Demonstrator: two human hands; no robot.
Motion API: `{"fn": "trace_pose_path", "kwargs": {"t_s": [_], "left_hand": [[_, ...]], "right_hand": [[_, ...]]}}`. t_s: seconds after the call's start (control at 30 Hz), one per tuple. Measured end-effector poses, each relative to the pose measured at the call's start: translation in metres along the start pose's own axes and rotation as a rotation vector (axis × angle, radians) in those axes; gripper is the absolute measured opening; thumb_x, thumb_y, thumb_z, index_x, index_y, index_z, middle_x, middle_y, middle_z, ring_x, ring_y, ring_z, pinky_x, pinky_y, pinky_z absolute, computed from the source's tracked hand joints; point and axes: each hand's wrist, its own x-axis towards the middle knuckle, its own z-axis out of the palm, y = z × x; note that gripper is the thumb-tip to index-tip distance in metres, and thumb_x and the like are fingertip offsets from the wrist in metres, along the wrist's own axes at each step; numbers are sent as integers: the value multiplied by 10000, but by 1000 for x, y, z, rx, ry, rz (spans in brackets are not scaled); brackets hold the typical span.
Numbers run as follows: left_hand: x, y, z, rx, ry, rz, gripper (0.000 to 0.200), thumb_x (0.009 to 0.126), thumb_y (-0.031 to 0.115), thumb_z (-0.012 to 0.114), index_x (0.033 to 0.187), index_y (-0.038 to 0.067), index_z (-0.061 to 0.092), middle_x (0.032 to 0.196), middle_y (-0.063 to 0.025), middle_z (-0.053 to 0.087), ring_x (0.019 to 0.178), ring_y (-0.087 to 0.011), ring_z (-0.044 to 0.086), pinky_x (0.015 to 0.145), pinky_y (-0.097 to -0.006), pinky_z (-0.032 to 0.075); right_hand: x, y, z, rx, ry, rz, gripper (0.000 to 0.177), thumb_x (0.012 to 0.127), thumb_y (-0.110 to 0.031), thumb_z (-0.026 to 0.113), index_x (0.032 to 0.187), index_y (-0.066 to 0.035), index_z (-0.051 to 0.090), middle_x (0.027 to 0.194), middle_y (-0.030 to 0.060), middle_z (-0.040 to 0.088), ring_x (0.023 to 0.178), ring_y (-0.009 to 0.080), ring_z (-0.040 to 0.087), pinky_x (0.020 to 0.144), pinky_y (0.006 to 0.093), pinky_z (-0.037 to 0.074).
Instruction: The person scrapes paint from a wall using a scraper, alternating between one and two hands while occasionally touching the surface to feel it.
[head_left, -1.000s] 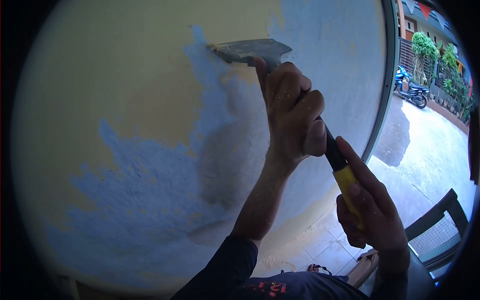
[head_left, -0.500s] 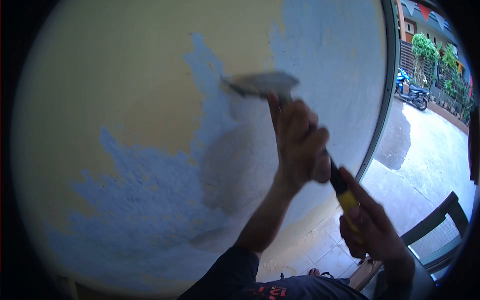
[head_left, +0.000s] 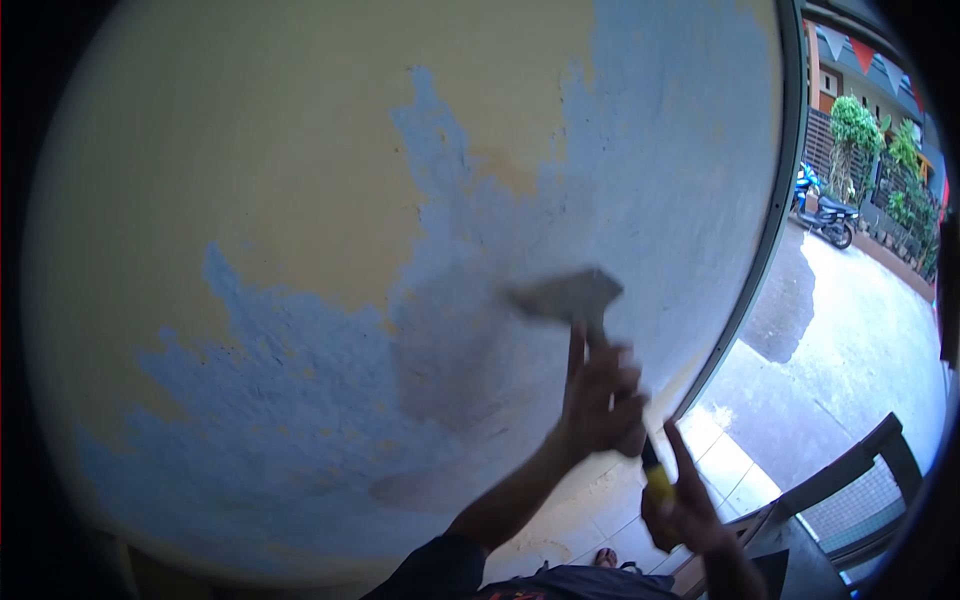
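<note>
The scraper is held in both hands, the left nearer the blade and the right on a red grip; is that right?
Not quite: the grip in the right hand is yellow, not red, as the head view shows. Both hands do hold the scraper, the left hand nearer the blade.

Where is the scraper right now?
In the head view, the scraper is right of centre, its blade in front of the wall's blue area, just above the left hand, with its yellow grip in the right hand.
</note>
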Motion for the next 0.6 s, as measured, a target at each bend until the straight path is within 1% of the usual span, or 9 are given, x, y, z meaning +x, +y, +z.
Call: {"fn": "trace_pose_path", "kwargs": {"t_s": [0.1, 0.2, 0.23, 0.3, 0.33, 0.4, 0.47, 0.53, 0.6], "left_hand": [[-101, 61, -25, 49, -175, -14, 251, 796, 342, 644, 1023, 235, 624, 1123, -83, 565, 1175, -355, 530, 1071, -659, 158], [-155, 104, -70, -50, -44, -266, 314, 870, 488, 563, 1057, 238, 592, 1073, -91, 566, 1117, -359, 547, 1064, -617, 265], [-176, 100, -83, -175, -24, -358, 337, 840, 482, 585, 945, 162, 586, 973, -112, 584, 1035, -342, 572, 1035, -605, 323], [-154, 92, -101, -414, -46, -842, 420, 860, 467, 593, 809, 52, 559, 807, -131, 575, 915, -318, 595, 936, -539, 442], [-298, 49, -121, -788, -15, -1270, 400, 861, 447, 602, 822, 50, 566, 818, -157, 582, 882, -305, 602, 842, -487, 498], [-303, 34, -72, -1035, -282, -1259, 404, 864, 447, 600, 832, 46, 566, 822, -156, 584, 880, -301, 602, 839, -482, 498], [-315, 35, -62, -1060, -395, -1257, 411, 869, 449, 595, 852, 39, 565, 831, -153, 587, 878, -294, 602, 832, -472, 496], [-309, 25, -61, -1059, -528, -1223, 420, 875, 450, 591, 872, 31, 564, 840, -151, 591, 875, -287, 602, 826, -462, 495], [-302, 15, -66, -1025, -611, -1187, 428, 880, 451, 586, 892, 24, 564, 849, -149, 594, 872, -280, 602, 819, -453, 494]], "right_hand": [[-36, 87, -17, -187, 124, 38, 899, 869, -92, 663, 1513, -122, 36, 692, 61, 561, 517, 88, 502, 472, 245, 425], [-49, 134, -15, -240, 192, 94, 652, 922, -197, 599, 1459, -48, 261, 704, -20, 490, 522, 62, 479, 490, 229, 422], [-45, 131, -4, -99, 216, 96, 630, 927, -209, 595, 1448, -44, 280, 706, -22, 485, 527, 59, 477, 488, 225, 421], [-22, 124, 3, 77, 190, -57, 603, 951, -252, 559, 1452, -71, 277, 727, -22, 475, 547, 53, 477, 478, 216, 417], [-4, 134, -4, 147, 111, -90, 610, 974, -276, 513, 1476, -117, 206, 743, -19, 472, 547, 51, 474, 473, 215, 421], [42, 150, -10, 119, 81, -140, 574, 989, -248, 455, 1467, -179, 145, 750, -16, 448, 551, 53, 459, 482, 213, 439], [57, 124, -6, 2, 59, -169, 619, 975, -326, 476, 1480, -168, 156, 775, -7, 449, 573, 54, 427, 495, 216, 420], [76, 113, 9, -229, 341, -120, 483, 969, -345, 467, 1399, -170, 333, 719, -14, 432, 553, 57, 442, 451, 223, 407], [78, 103, 37, -129, 355, -148, 346, 965, -338, 470, 1261, -160, 446, 686, -9, 434, 512, 65, 428, 430, 231, 396]]}}
